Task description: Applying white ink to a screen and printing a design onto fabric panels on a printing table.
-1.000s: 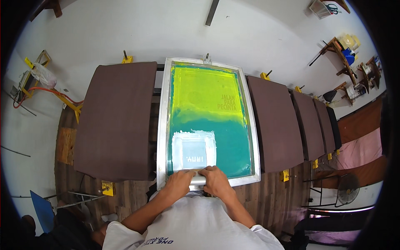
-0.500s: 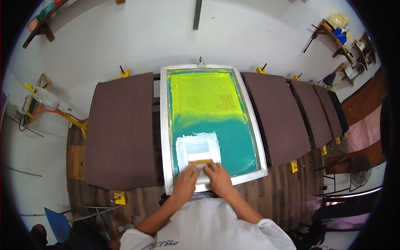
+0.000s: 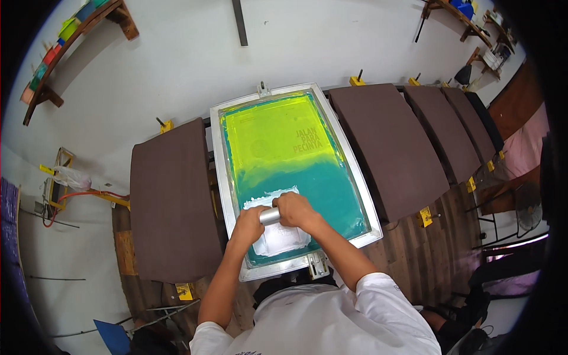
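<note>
A screen-printing frame [image 3: 362, 204] with silvery edges lies in front of me. Its mesh is yellow-green in the far part and teal [image 3: 322, 192] in the near part. White ink [image 3: 283, 239] covers a patch at the near left of the mesh. Over the far part of this patch, a squeegee [image 3: 270, 216] with a silver metal handle is gripped at both ends. My left hand [image 3: 248, 226] is closed round its left end, my right hand [image 3: 296, 210] round its right end. The squeegee's blade is hidden beneath the handle and hands.
Brown padded boards [image 3: 177, 201] stand left of the frame, and several more [image 3: 387, 148] line up to the right. Metal clamps [image 3: 318, 266] sit at the frame's near and far ends. Yellow brackets [image 3: 425, 217] jut from the boards. A wall shelf [image 3: 77, 44] carries coloured containers.
Both hands and the squeegee have moved away from my body, from the near edge to the far part of the white patch. The handle has tipped, and the yellowish strip no longer shows.
</note>
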Tool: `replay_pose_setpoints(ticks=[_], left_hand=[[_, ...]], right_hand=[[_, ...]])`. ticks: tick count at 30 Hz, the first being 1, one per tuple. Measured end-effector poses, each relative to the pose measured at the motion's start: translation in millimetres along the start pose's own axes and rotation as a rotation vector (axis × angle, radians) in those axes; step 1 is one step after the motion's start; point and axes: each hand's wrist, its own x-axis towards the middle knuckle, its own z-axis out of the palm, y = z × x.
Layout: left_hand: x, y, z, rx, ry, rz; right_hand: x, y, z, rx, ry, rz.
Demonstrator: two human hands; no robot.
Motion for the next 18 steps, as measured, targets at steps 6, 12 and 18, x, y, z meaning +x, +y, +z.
replay_pose_setpoints(ticks=[6,12,18], left_hand=[[-33.5,9.0,26.0,-0.072,0.073,-0.024],[-72.6,30.1,35.3,-0.099,0.008,-0.077],[-101.2,42.0,48.2,-0.09,0.007,-0.053]], right_hand=[[-39.8,-7.1,14.1,0.083,0.015,0.014],[-83.8,-15.1,28.9,0.117,0.037,0.006],[-116.4,-18.0,45.1,0.13,0.071,-0.004]])
